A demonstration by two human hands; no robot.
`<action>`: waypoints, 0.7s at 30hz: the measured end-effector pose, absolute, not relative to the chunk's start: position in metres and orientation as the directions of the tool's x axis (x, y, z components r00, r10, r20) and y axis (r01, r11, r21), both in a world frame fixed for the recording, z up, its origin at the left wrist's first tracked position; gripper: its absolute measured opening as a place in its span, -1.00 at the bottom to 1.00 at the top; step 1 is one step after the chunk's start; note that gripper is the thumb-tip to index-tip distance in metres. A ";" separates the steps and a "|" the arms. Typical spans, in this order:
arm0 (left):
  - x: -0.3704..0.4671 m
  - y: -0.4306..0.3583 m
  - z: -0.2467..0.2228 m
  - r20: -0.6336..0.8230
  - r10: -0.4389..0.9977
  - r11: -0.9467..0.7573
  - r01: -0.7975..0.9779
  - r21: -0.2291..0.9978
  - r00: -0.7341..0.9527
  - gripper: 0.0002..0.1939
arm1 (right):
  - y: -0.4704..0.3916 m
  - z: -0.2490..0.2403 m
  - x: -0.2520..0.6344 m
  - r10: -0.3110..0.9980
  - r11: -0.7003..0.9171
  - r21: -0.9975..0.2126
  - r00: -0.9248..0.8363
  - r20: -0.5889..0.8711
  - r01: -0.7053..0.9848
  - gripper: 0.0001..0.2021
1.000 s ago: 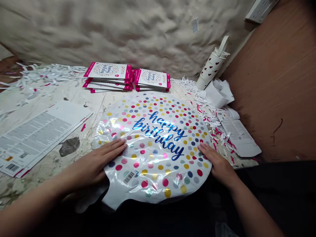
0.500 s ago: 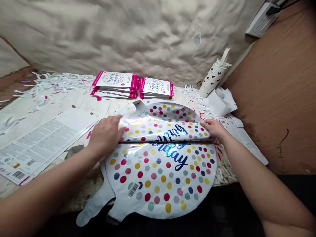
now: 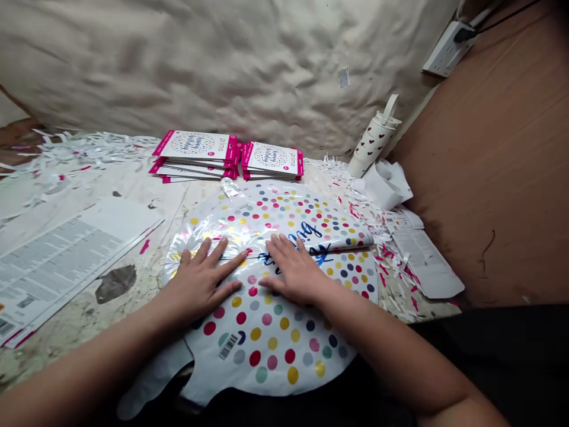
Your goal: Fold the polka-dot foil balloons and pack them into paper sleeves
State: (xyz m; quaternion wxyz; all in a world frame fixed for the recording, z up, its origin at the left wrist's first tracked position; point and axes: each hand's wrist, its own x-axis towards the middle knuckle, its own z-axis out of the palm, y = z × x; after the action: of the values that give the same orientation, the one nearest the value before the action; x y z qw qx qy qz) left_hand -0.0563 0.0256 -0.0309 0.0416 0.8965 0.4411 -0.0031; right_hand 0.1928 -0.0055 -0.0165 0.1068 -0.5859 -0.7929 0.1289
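A round white foil balloon (image 3: 284, 344) with coloured dots and blue lettering lies flat at the table's front, its lower part hanging past the edge. A fold line crosses its middle. My left hand (image 3: 202, 281) rests open on the balloon's left part, fingers spread over the fold. Flat beside it, my right hand (image 3: 293, 270) presses on the middle of the balloon and partly covers the lettering. Neither hand grips anything. Part of another silvery sheet (image 3: 155, 373) shows beneath the balloon's lower left.
Two stacks of pink-edged packets, left (image 3: 198, 146) and right (image 3: 273, 160), stand behind the balloon. Printed card sheets (image 3: 80, 255) lie left. A bottle with hearts (image 3: 373, 142), crumpled paper (image 3: 389, 184), paper shreds and a card (image 3: 429, 261) are at right.
My right hand has let go of the fold's right end and moved left to the middle. My left hand now lies spread flat. The raised upper flap has been lowered.
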 end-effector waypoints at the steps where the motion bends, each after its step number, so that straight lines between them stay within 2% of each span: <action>1: -0.058 0.026 -0.030 -0.042 0.787 -0.611 0.788 0.075 0.615 -0.43 | -0.016 -0.023 0.198 0.960 0.263 -0.334 -0.280 -0.003 0.905 -0.32; 4: -0.058 0.029 -0.025 -0.088 0.780 -0.614 0.784 0.088 0.620 -0.44 | -0.047 -0.033 0.259 0.999 0.036 -0.291 -0.037 0.003 0.956 -0.34; 7: -0.039 0.029 -0.015 -0.103 0.786 -0.600 0.793 0.109 0.609 -0.40 | -0.076 -0.031 0.319 0.960 -0.220 -0.218 0.251 0.125 0.951 -0.42; 8: -0.028 0.028 -0.011 -0.079 0.788 -0.601 0.791 0.117 0.610 -0.37 | -0.083 -0.030 0.325 0.949 -0.231 -0.195 0.265 0.170 0.953 -0.45; 10: 0.000 0.024 -0.007 -0.030 0.783 -0.613 0.780 0.127 0.621 -0.28 | -0.092 -0.029 0.319 0.963 -0.145 -0.153 0.175 0.203 0.978 -0.50; 12: 0.026 0.018 -0.008 -0.060 0.769 -0.625 0.769 0.136 0.636 -0.22 | -0.092 -0.033 0.298 0.981 -0.054 -0.139 0.078 0.177 0.989 -0.48; 13: 0.036 0.015 -0.010 -0.095 0.761 -0.629 0.766 0.137 0.642 -0.20 | -0.088 -0.036 0.290 0.982 -0.065 -0.151 0.091 0.168 0.986 -0.45; 15: 0.048 0.010 -0.016 -0.149 0.747 -0.634 0.762 0.135 0.648 -0.20 | -0.074 -0.041 0.284 0.963 -0.184 -0.226 0.222 0.154 0.957 -0.38; 18: 0.049 0.006 -0.024 -0.140 0.745 -0.637 0.758 0.138 0.652 -0.20 | -0.047 -0.036 0.292 0.914 -0.319 -0.463 0.398 0.082 0.827 -0.29; 21: 0.047 0.004 -0.027 -0.128 0.762 -0.617 0.771 0.156 0.635 -0.11 | -0.026 -0.004 0.277 0.895 -0.209 -0.695 0.421 0.147 0.688 -0.30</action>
State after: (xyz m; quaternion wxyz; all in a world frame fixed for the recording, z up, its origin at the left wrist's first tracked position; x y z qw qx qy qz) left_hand 0.0470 0.0036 -0.0266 0.0987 0.8988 0.4265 -0.0246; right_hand 0.2768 -0.0258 -0.0041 0.3564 -0.7640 -0.5179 0.1451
